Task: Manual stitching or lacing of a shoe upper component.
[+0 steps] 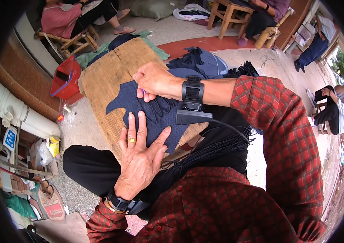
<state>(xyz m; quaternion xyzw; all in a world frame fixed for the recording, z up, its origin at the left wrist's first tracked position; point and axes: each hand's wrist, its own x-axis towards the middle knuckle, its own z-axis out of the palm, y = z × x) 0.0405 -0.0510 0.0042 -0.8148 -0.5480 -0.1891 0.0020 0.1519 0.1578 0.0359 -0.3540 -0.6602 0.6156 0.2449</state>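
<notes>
A navy, dimpled fabric piece (130, 97) with pointed corners lies flat on a worn wooden board (103, 77) in front of me. Thin dark cords (155, 110) run across its middle. My left hand (139, 158), a gold ring on one finger, rests on the near part of the fabric with its fingers spread. Over the far part, my right hand (155, 81) is closed in a pinch. A small purple thing (142, 91) shows between its fingers; most of it is hidden. Both wrists wear black straps.
A bundle of dark cords (196, 156) lies across my lap. More navy pieces (208, 62) are piled beyond my right forearm. A red basket (67, 79) stands left of the board. Several people sit on low chairs around, and a wooden stool (230, 16) stands at the back.
</notes>
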